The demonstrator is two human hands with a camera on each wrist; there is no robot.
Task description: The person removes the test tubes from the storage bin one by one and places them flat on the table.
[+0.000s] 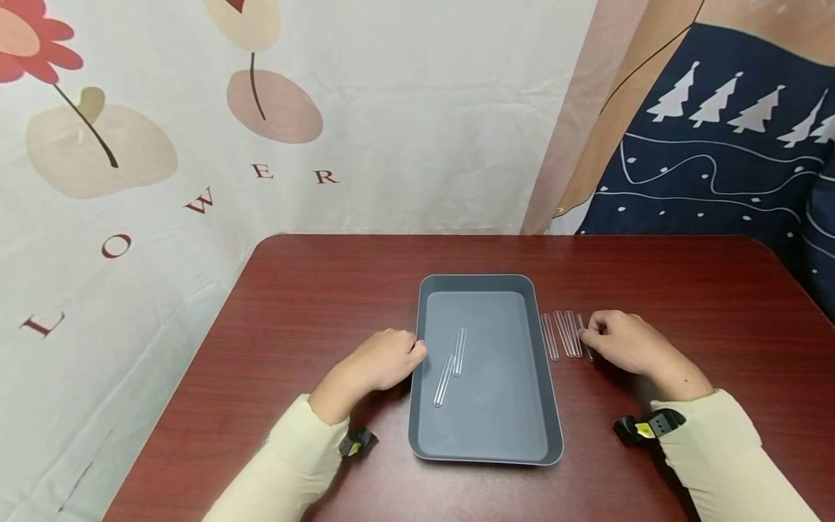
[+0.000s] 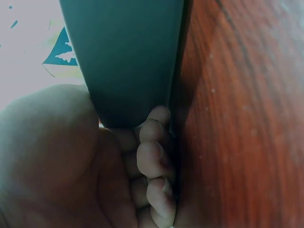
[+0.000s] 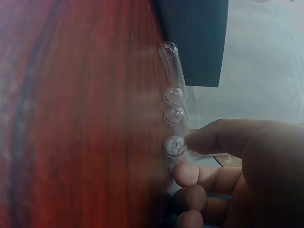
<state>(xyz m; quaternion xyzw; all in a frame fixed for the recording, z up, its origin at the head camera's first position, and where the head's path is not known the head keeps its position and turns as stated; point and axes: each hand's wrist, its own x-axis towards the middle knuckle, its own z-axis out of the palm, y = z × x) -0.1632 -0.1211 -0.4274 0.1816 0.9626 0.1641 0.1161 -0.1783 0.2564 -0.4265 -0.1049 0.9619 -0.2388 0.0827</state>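
Observation:
A grey rectangular tray [image 1: 489,428] lies on the table, with two clear test tubes inside it, an upper tube [image 1: 459,351] and a lower tube [image 1: 443,381], their ends close together. At the tray's left edge my left hand [image 1: 385,359] grips the rim, its fingers [image 2: 151,159] curled low against the outer wall. Right of the tray, several more clear tubes lie side by side on the table. My right hand [image 1: 626,341] pinches the rightmost tube [image 3: 175,145] between thumb and index finger. The other tubes, such as the one nearest the tray [image 3: 168,49], lie untouched.
The dark red wooden table [image 1: 313,290] extends around the tray on all sides. Behind it hangs a pale printed cloth [image 1: 417,145], with a navy tree-patterned fabric [image 1: 704,167] at the right. Each wrist carries a small black camera, such as the right one [image 1: 649,426].

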